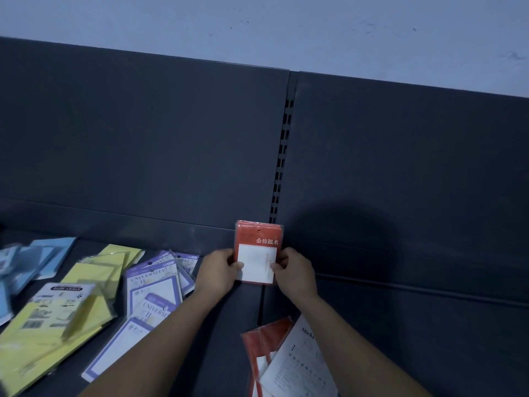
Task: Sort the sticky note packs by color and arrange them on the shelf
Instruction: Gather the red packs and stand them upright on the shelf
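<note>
- The red pack (pixel 259 247) stands upright between the two hands, at the back of the shelf (pixel 226 333), by the foot of the slotted upright (pixel 282 156)
- The left hand (pixel 219 270) pinches its left edge and the right hand (pixel 292 272) its right edge, thumbs on the white front panel
- Whether the pack's bottom edge touches the shelf cannot be told
- More red packs (pixel 266 345) lie lower down, partly under a white printed card (pixel 300 365), cut off by the frame
- Left of the arms lie purple packs (pixel 154 285), yellow packs (pixel 86 282) and blurred blue packs (pixel 37 259)
- Dark grey back panel (pixel 143 138), pale wall (pixel 257 24) above
</note>
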A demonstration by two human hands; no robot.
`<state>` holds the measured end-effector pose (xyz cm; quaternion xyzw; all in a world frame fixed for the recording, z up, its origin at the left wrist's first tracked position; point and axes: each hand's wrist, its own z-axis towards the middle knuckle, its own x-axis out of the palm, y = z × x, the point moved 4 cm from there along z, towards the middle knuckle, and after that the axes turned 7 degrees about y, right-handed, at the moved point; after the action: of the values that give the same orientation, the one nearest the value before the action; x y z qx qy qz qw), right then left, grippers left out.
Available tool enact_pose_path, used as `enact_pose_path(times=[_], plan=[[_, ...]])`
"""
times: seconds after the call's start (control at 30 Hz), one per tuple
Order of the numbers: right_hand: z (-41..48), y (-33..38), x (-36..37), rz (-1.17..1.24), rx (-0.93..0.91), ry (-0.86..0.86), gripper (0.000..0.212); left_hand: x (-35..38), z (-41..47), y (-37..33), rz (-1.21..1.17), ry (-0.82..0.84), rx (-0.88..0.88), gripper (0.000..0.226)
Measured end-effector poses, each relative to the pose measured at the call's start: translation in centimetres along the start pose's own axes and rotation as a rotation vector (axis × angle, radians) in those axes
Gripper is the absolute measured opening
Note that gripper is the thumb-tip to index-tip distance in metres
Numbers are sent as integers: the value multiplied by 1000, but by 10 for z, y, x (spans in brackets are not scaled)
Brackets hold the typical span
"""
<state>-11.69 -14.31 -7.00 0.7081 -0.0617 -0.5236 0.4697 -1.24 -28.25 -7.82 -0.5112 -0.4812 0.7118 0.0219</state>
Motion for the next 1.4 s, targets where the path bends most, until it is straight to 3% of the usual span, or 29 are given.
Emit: enact_pose_path(times=[0.27,0.37,0.5,0.57,0.63,0.7,0.8,0.93,1.1,1.17,1.23,1.3,1.4], plan=[[-1,3,-1,-49,-4,18,19,1,-1,3,55,28,2,24],[-5,5,-8,-47,2,21,31,-2,-3,1,78,27,4,23],[-22,10,-25,36,2,-18,44,-9,-16,-6,32,-106,31,48],[-34,12,-35,39,-22,-1,42,-11,-31,-17,7,-175,110,45],[-49,10,-41,-18,-14,112,42,-7,-47,-29,32,-50,152,36],[-66,1,-45,-89,22,259,47,5,-64,-37,52,236,138,34],[-91,-15,-50,-194,78,368,51,24,-91,-45,222,589,225,60],[-113,-28,-52,-234,139,338,39,35,-109,-46,355,659,191,60],[-123,-26,-62,-44,129,124,45,30,-121,-57,329,509,270,54],[-123,-26,-67,29,117,59,41,29,-129,-67,213,471,336,58],[-122,-25,-70,193,127,26,34,27,-139,-79,156,520,362,71],[-124,-19,-72,430,142,37,28,25,-144,-87,281,509,416,76],[-127,-8,-75,686,136,75,16,17,-145,-95,332,352,521,42]])
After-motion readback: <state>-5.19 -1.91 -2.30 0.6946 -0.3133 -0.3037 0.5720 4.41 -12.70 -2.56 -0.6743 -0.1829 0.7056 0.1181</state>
